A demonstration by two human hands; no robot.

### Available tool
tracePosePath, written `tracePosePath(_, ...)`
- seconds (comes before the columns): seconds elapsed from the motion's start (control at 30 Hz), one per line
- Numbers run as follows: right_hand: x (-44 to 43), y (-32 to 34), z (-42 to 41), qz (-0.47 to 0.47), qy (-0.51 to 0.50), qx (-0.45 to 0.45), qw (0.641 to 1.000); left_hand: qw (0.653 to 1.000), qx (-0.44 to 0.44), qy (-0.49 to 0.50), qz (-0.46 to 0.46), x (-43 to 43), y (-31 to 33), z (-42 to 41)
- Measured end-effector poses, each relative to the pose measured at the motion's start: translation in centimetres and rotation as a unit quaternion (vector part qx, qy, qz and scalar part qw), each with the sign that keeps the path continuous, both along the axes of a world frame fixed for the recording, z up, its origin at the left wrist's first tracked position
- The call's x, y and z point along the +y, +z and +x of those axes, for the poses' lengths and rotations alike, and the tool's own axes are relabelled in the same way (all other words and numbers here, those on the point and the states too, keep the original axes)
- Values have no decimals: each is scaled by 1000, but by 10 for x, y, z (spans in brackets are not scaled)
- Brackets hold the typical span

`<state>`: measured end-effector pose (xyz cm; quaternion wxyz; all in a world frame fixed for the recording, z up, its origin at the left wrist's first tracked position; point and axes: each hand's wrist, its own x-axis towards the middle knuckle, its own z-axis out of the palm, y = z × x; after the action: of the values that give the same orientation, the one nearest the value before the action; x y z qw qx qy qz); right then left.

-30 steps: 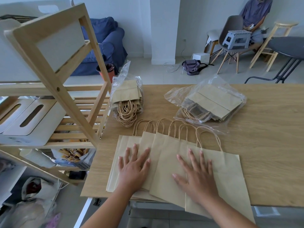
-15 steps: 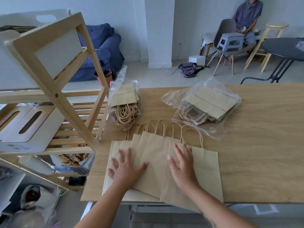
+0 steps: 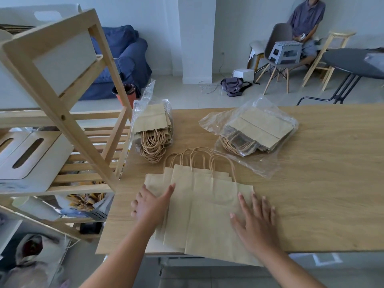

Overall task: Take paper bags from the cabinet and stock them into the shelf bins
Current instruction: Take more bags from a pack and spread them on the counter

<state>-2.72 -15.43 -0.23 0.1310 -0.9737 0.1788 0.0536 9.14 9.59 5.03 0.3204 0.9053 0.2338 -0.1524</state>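
Note:
Several flat brown paper bags (image 3: 203,210) with twine handles lie overlapped in a stack at the near edge of the wooden table (image 3: 324,183). My left hand (image 3: 150,205) presses against the stack's left side, thumb lying on top. My right hand (image 3: 255,221) lies flat, fingers straight, on the stack's right edge. Two more bundles of bags sit in clear plastic wrap: one (image 3: 152,129) near the shelf, one (image 3: 255,132) at centre right. The wooden shelf (image 3: 62,119) on the left holds a white bin (image 3: 31,163).
A lower shelf level holds a perforated grey container (image 3: 91,206) with yellowish items. Beyond the table are a blue armchair (image 3: 124,59), a seated person (image 3: 305,23), chairs, a stool and a dark round table (image 3: 357,61). The bags overhang the table's near edge.
The fanned-out bags have been pushed together into a tighter stack. My left hand moved to the stack's left side; my right hand slid to its right edge.

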Motion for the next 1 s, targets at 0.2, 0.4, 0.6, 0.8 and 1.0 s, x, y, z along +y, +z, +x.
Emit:
tracePosePath(0.2,41,13,21,40,55,-3,998,993,56,8,-103,-31,6,-4)
tracePosePath(0.4,54,15,18,298,-9,-125,946,952,30,73,-297,-23,9,-5)
tracePosePath(0.6,40,34,26,499,-166,-139,839,923,25,61,-380,-29,28,-12)
tracePosePath(0.8,6,85,49,617,-144,-106,766,885,-91,-6,-456,-39,60,-8)
tracePosePath(1.0,-9,124,75,569,-48,-161,805,879,-208,-123,-411,-32,94,20)
